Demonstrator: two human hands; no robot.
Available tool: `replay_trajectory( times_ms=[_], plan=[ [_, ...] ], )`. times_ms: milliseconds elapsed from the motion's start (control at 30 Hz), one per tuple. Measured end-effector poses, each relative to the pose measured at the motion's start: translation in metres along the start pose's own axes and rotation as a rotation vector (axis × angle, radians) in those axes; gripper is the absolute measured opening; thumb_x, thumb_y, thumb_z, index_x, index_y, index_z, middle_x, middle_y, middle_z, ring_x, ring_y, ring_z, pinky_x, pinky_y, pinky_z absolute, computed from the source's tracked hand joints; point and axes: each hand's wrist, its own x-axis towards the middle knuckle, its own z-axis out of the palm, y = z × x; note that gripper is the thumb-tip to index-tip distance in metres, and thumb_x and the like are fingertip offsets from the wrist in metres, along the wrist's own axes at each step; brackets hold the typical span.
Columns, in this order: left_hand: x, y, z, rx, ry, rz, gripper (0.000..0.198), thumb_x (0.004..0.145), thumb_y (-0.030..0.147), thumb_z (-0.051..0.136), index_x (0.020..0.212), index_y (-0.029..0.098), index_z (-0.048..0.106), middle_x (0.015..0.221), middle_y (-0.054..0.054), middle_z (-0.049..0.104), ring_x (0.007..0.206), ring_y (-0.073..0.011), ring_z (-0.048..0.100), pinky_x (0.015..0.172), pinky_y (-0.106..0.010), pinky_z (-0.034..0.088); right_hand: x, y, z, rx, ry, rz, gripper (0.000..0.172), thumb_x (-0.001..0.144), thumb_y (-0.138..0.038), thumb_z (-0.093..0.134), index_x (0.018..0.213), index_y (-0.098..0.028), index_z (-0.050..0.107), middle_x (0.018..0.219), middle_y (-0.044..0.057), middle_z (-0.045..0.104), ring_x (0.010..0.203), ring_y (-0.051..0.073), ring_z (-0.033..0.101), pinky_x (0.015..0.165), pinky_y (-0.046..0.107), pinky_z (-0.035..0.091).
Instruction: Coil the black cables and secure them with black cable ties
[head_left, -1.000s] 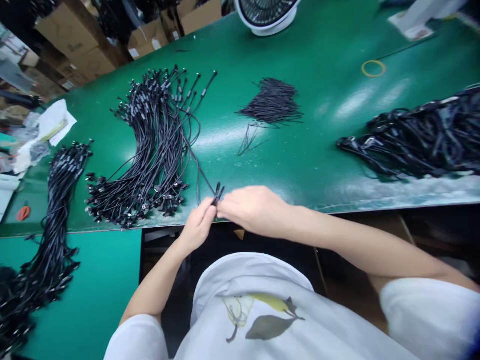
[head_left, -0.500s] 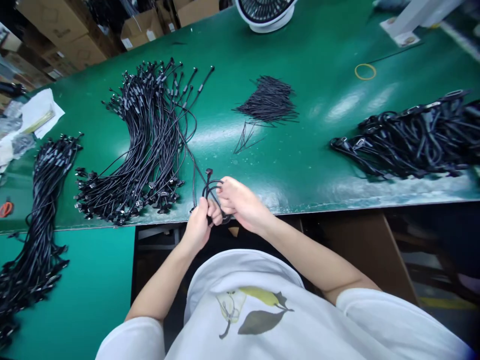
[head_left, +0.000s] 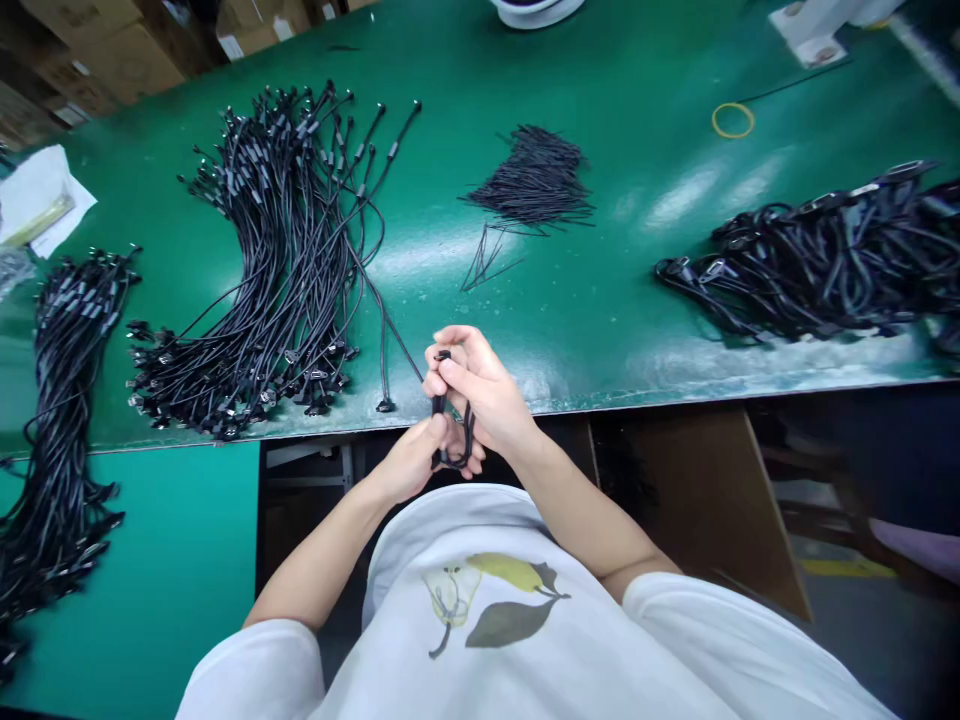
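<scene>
My left hand (head_left: 410, 462) and my right hand (head_left: 475, 388) are together at the near edge of the green table (head_left: 600, 300). Both are closed on one short black cable (head_left: 448, 432), which is folded into a small coil between them. The left fingers pinch the lower part of the coil. The right fingers grip its upper end, where a connector shows. A loose cable end (head_left: 385, 404) lies on the table just left of the hands.
A fanned pile of black cables (head_left: 277, 260) lies left of the hands, another bundle (head_left: 64, 400) at the far left. A heap of thin black ties (head_left: 534, 185) sits beyond. Coiled cables (head_left: 817, 265) are piled at right. A yellow rubber band (head_left: 732, 120) lies farther back.
The cable, first pinched straight at the table edge, has been folded into a loop and then a tighter coil. Both hands have drawn slightly toward my body.
</scene>
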Motion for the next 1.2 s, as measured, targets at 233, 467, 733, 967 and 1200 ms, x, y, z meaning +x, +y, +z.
replay_trajectory(
  times_ms=[233,467,733,967,1200],
  plan=[
    [-0.003,0.014,0.008,-0.071,0.008,0.065,0.044,0.087,0.059,0.055,0.098,0.016,0.052,0.073,-0.001,0.058,0.060,-0.0123,0.053,0.058,-0.026,0.043,0.019,-0.008,0.001,-0.366,-0.080,-0.154,0.043,0.092,-0.056,0.051,0.075,-0.016,0.052,0.064,-0.006,0.039,0.042,0.000,0.029,0.037,0.016,0.026],
    [0.004,0.024,0.006,-0.047,0.090,-0.083,0.040,0.089,0.052,0.056,0.089,0.012,0.057,0.072,-0.002,0.051,0.061,-0.0098,0.046,0.050,-0.020,0.033,0.030,-0.010,-0.009,-0.526,-0.118,-0.262,0.044,0.093,-0.057,0.046,0.077,-0.016,0.046,0.083,-0.002,0.053,0.040,-0.001,0.047,0.036,0.014,0.033],
    [0.013,0.028,-0.001,0.081,0.154,0.011,0.042,0.082,0.055,0.064,0.074,0.016,0.050,0.061,0.007,0.030,0.051,-0.0056,0.026,0.046,-0.018,0.022,0.039,-0.036,-0.021,-0.977,-0.187,-0.466,0.028,0.102,-0.042,0.035,0.098,-0.020,0.053,0.088,0.002,0.058,0.069,0.009,0.060,0.070,0.029,0.054],
    [0.013,0.038,-0.011,0.855,0.158,0.100,0.028,0.094,0.040,0.047,0.080,0.018,0.055,0.073,0.000,0.052,0.068,-0.0129,0.044,0.064,-0.026,0.035,0.007,-0.062,-0.042,-2.110,-0.875,-0.782,0.021,0.095,-0.010,0.038,0.091,-0.012,0.059,0.084,0.008,0.062,0.081,0.018,0.056,0.085,0.040,0.044],
    [0.021,0.048,-0.006,0.579,-0.117,-0.120,0.041,0.096,0.049,0.041,0.076,0.015,0.055,0.072,-0.001,0.052,0.069,-0.0139,0.047,0.068,-0.028,0.038,0.012,-0.063,-0.055,-2.078,-1.071,-0.907,0.025,0.100,-0.020,0.038,0.081,-0.017,0.054,0.073,0.003,0.054,0.067,0.016,0.046,0.057,0.032,0.023]
  ],
)
